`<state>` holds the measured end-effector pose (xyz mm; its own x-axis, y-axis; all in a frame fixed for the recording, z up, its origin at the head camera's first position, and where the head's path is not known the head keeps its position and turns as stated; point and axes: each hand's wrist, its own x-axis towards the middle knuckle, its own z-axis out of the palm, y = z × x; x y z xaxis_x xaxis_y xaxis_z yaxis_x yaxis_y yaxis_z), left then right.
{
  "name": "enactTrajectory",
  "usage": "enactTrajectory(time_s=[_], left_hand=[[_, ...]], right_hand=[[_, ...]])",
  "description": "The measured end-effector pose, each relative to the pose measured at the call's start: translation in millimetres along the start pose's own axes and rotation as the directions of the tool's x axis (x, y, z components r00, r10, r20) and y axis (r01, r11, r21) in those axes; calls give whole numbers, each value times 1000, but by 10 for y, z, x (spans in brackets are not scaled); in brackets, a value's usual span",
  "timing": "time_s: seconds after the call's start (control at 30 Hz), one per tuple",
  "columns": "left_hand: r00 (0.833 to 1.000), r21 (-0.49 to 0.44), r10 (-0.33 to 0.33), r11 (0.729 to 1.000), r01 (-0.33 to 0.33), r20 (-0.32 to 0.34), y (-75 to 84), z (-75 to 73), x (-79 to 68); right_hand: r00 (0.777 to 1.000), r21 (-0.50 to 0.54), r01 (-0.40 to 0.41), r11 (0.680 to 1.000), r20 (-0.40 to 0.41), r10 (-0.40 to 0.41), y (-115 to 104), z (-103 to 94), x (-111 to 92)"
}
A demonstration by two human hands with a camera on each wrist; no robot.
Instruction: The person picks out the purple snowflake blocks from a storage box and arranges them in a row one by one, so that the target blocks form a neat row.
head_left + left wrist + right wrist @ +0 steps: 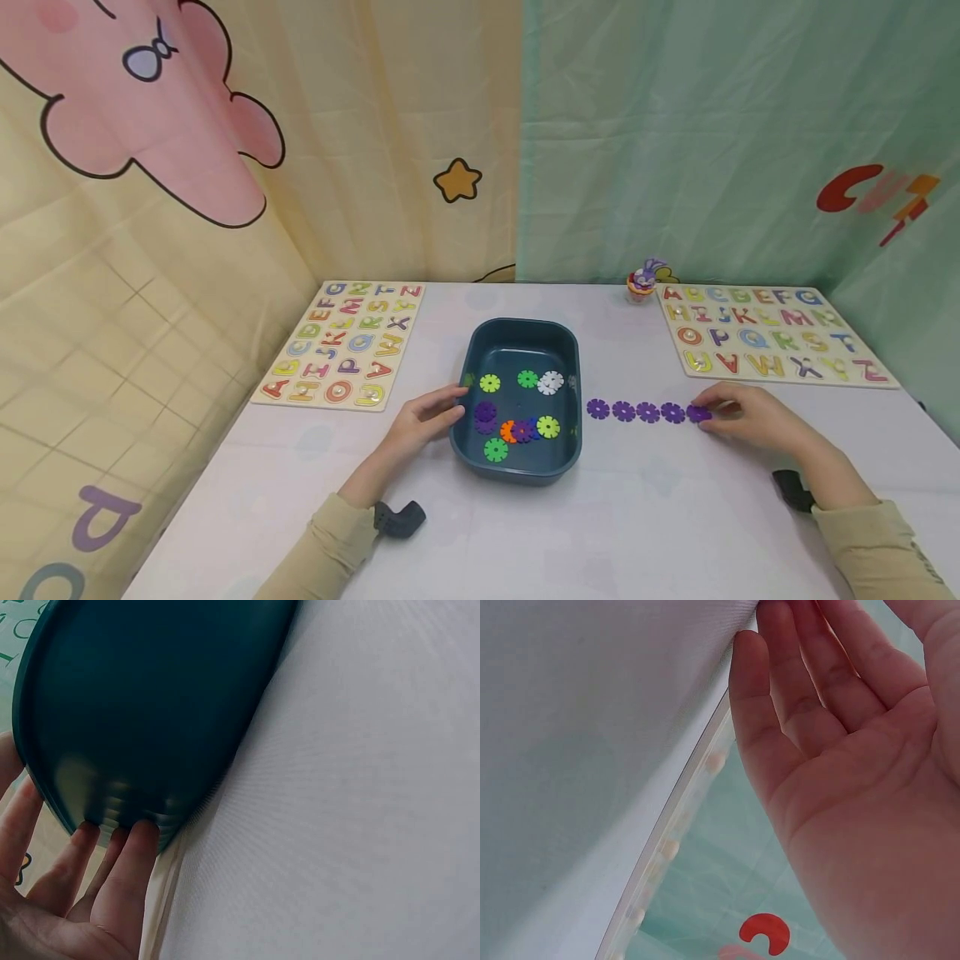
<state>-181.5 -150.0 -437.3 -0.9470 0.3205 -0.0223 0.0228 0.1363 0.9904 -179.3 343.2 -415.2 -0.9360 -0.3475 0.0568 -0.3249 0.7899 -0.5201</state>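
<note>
In the head view, a dark teal tub (517, 475) stands mid-table with notched plastic discs inside: yellow (490, 383), green (496, 450), white (551, 382), orange and purple among them. My left hand (420, 423) rests its fingertips against the tub's left side; the left wrist view shows the fingers (127, 877) relaxed on the outer wall. Right of the tub, several purple discs lie in a row (648, 412). At its right end my right hand (750, 417) pinches a purple disc (697, 413) between thumb and fingers. The right wrist view hides that disc behind the fingers (787, 667).
One wooden alphabet board (337, 346) lies on the left of the white table, another (772, 333) at the back right. Beside the right board stands a small rabbit figurine (642, 282). Printed curtains hang behind the table.
</note>
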Motion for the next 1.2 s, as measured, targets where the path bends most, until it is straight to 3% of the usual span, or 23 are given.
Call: enactTrajectory(time_s=[0.6, 0.73, 0.87, 1.2], left_hand=[[1000, 5, -5, 1000, 5, -1, 12, 7, -8], [1000, 2, -3, 1000, 3, 0, 13, 9, -6], [1000, 2, 3, 1000, -3, 1, 15, 7, -5], [1000, 6, 1, 1000, -1, 10, 8, 0, -4]], right_hand=[[999, -20, -34, 999, 15, 35, -17, -18, 1], [999, 9, -38, 999, -21, 38, -72, -57, 7], [997, 34, -10, 999, -72, 12, -176, -101, 31], [989, 119, 131, 984, -87, -121, -566, -64, 306]])
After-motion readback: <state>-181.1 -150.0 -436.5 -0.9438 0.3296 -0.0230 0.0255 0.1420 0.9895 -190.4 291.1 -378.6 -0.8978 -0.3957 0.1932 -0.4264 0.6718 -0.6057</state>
